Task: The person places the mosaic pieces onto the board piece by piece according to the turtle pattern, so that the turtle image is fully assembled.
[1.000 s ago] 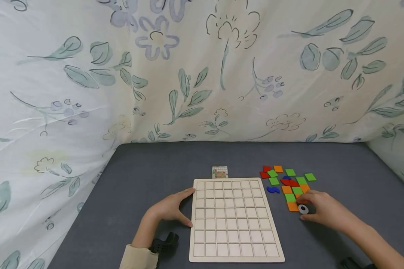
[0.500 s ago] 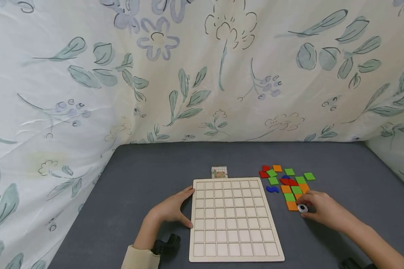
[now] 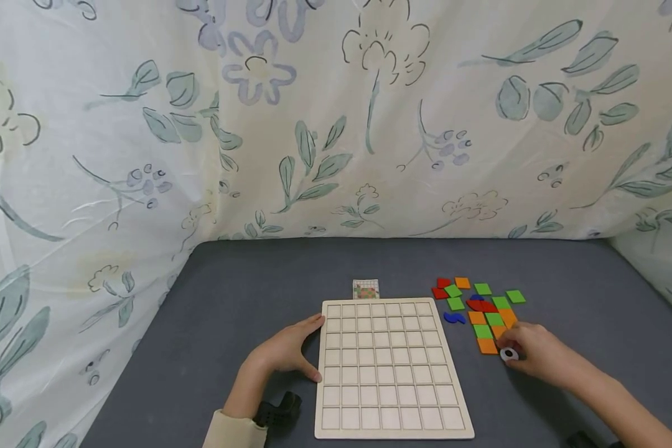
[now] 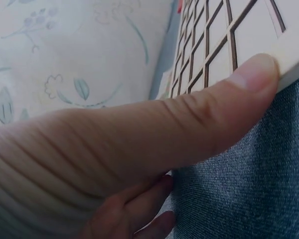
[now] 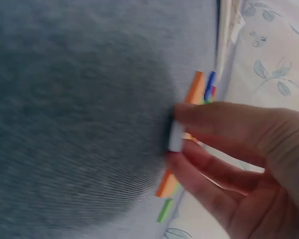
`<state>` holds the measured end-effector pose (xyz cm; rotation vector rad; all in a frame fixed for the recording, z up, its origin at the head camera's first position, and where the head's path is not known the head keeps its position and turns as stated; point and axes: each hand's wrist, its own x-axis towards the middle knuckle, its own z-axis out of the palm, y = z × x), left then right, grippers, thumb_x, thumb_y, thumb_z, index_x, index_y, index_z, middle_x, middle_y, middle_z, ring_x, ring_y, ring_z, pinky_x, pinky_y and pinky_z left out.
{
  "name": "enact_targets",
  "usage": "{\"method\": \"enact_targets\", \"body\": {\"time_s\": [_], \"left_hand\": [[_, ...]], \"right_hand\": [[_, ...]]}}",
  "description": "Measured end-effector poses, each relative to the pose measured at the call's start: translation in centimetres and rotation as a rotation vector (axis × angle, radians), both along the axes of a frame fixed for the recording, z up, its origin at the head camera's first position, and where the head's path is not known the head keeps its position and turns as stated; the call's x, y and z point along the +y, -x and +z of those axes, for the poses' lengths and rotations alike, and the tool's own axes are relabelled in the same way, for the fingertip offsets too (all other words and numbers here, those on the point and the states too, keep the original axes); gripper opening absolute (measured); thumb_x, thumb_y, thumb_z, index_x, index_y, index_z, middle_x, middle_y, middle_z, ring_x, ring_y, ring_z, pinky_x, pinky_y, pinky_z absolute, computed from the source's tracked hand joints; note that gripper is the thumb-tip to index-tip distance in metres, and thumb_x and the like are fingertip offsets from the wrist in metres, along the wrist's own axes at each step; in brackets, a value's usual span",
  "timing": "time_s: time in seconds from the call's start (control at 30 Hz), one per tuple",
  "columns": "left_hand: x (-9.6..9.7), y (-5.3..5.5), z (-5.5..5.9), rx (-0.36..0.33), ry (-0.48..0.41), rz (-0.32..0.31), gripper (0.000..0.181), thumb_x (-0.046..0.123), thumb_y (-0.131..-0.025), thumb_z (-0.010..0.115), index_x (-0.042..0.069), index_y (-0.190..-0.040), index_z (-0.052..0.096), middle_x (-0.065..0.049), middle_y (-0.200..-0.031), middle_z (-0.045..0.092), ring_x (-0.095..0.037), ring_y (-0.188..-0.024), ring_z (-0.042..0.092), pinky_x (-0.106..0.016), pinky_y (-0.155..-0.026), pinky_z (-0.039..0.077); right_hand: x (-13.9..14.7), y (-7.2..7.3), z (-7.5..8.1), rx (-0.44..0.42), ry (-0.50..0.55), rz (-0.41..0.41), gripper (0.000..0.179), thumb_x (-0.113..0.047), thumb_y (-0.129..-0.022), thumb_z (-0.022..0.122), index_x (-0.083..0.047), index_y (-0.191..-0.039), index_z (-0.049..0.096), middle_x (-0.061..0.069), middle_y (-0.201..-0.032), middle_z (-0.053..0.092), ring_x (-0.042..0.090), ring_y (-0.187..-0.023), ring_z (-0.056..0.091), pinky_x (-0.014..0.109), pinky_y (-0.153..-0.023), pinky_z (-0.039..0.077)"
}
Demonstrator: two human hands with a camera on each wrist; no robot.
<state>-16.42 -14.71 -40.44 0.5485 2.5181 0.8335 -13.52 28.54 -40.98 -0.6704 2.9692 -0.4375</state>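
My left hand point(image 3: 282, 347) rests along the left edge of a pale wooden grid board point(image 3: 393, 376), thumb and forefinger spread apart, fingertips at the rim. In the left wrist view the thumb point(image 4: 199, 119) lies against the board's edge. My right hand point(image 3: 537, 348) pinches a small white disc with a black centre point(image 3: 509, 354), beside the coloured tiles. Seen edge-on in the right wrist view, the white disc point(image 5: 175, 138) sits between thumb and fingers, close over the grey table. Orange tiles point(image 3: 487, 346) lie just left of these fingers, partly covered by them.
Green, orange and red tiles point(image 3: 483, 289) spread right of the board, with a blue wavy piece point(image 3: 454, 318) and red pieces point(image 3: 481, 305) among them. A small printed card point(image 3: 366, 289) lies behind the board's back edge. Floral cloth point(image 3: 313, 155) hangs behind the grey table point(image 3: 201, 348).
My right hand has shifted slightly nearer and to the right with the disc, which is now more covered by the fingers. The left hand and board have stayed in place.
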Motion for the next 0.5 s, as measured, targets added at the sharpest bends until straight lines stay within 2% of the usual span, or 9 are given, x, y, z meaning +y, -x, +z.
{"method": "enact_targets", "body": {"time_s": [0.1,0.2,0.33,0.5], "left_hand": [[-0.1,0.0,-0.2,0.000,-0.009,0.001,0.105,0.017,-0.058,0.088,0.004,-0.145,0.029,-0.012,-0.151,0.025,-0.034,-0.137,0.024,-0.052,-0.104,0.027],[-0.2,0.1,-0.3,-0.004,-0.016,0.000,0.105,0.018,-0.058,0.088,0.004,-0.145,0.029,-0.012,-0.151,0.025,-0.034,-0.137,0.024,-0.052,-0.104,0.027],[-0.2,0.1,-0.3,-0.011,-0.019,-0.005,0.106,0.019,-0.059,0.088,0.005,-0.145,0.029,-0.012,-0.151,0.025,-0.034,-0.137,0.024,-0.052,-0.104,0.027],[-0.3,0.2,-0.3,-0.011,-0.013,0.000,0.105,0.019,-0.059,0.088,0.006,-0.145,0.029,-0.011,-0.151,0.025,-0.033,-0.137,0.025,-0.052,-0.104,0.027]], "right_hand": [[0.3,0.1,0.3,-0.043,0.012,0.036,0.018,-0.005,-0.065,0.080,-0.009,-0.075,0.066,-0.008,-0.068,0.050,0.002,-0.059,0.037,0.022,-0.050,0.037],[0.6,0.4,0.7,-0.122,0.030,0.054,0.016,-0.006,-0.067,0.078,-0.009,-0.077,0.066,-0.008,-0.068,0.052,0.001,-0.059,0.039,0.023,-0.051,0.038],[0.8,0.7,1.4,-0.217,0.047,0.046,0.015,-0.008,-0.068,0.077,-0.009,-0.080,0.067,-0.008,-0.072,0.057,0.001,-0.061,0.044,0.023,-0.053,0.042],[0.5,1.1,2.2,-0.256,0.045,0.029,0.017,-0.011,-0.069,0.077,-0.009,-0.083,0.068,-0.008,-0.075,0.059,0.001,-0.062,0.046,0.023,-0.055,0.043]]}}
